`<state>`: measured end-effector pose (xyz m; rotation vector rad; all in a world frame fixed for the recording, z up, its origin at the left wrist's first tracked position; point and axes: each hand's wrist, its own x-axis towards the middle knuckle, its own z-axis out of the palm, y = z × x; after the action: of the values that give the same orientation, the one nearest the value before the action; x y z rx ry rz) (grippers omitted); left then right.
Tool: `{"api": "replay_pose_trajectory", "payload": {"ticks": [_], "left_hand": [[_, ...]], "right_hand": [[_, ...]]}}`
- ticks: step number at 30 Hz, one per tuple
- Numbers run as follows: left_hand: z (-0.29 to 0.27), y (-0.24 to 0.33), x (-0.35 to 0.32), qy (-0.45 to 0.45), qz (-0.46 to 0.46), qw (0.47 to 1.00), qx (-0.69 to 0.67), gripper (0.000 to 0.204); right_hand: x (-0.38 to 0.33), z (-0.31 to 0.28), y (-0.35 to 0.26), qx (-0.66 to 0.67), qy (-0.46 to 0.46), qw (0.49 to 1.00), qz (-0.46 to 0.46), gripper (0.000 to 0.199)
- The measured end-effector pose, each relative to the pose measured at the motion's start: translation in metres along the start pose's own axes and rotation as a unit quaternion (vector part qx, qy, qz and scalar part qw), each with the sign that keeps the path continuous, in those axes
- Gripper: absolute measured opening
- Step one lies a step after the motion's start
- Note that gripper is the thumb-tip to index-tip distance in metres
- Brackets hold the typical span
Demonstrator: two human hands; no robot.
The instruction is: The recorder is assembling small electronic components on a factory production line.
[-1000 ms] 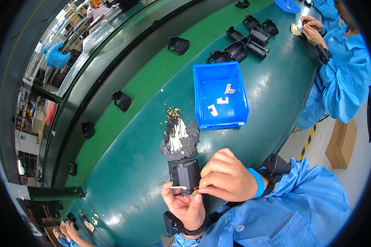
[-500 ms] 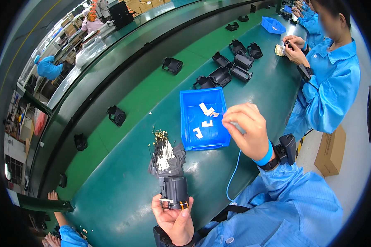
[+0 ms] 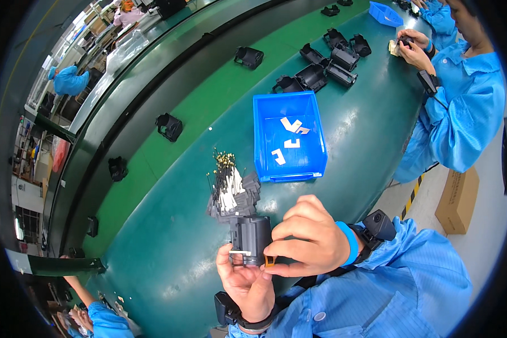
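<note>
My left hand [image 3: 247, 284] is closed round the lower end of a black plastic housing [image 3: 251, 235], held above the table. A thin white strip [image 3: 240, 253] sticks out across the housing's lower left side. At its lower right corner shows a small orange strip [image 3: 270, 261], with the thumb and fingertips of my right hand [image 3: 312, 239] closed on it. Whether those fingertips hold anything more is hidden. Just beyond the housing lies a pile of black-and-white parts with thin black wires [image 3: 229, 188]. A blue bin [image 3: 290, 172] holding several small white pieces stands beyond my right hand.
Several black housings [image 3: 311, 78] lie in a group past the bin. More sit along the green belt [image 3: 200, 98] on the left. To the right a co-worker in a blue smock [image 3: 462, 107] handles a small part. A cardboard box [image 3: 457, 201] stands on the floor.
My right hand has come from beside the blue bin down to the housing, its fingertips now at the orange strip. The left hand still holds the housing. The whole view has shifted slightly.
</note>
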<state>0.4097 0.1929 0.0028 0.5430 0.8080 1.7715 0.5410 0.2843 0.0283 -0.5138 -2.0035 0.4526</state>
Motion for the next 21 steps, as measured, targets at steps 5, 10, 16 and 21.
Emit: {"api": "replay_pose_trajectory", "payload": {"ticks": [5, 10, 16, 21], "left_hand": [[0.0058, 0.0045, -0.0007, 0.015, -0.010, 1.000, -0.016, 0.068], [0.0042, 0.0035, 0.0000, 0.013, -0.023, 1.000, -0.007, 0.067], [0.0021, 0.0012, 0.0014, 0.011, -0.031, 0.998, 0.051, 0.062], [0.0043, 0.0018, 0.0024, 0.000, -0.048, 0.998, 0.047, 0.058]], "right_hand": [[-0.0011, -0.0009, 0.0012, 0.001, 0.001, 1.000, 0.017, 0.027], [-0.0010, -0.0027, 0.0024, 0.036, -0.009, 0.997, 0.065, 0.021], [0.0013, -0.0072, 0.0055, 0.094, -0.037, 0.992, 0.076, 0.015], [0.0008, -0.0066, 0.0071, 0.112, -0.050, 0.988, 0.098, 0.013]]}}
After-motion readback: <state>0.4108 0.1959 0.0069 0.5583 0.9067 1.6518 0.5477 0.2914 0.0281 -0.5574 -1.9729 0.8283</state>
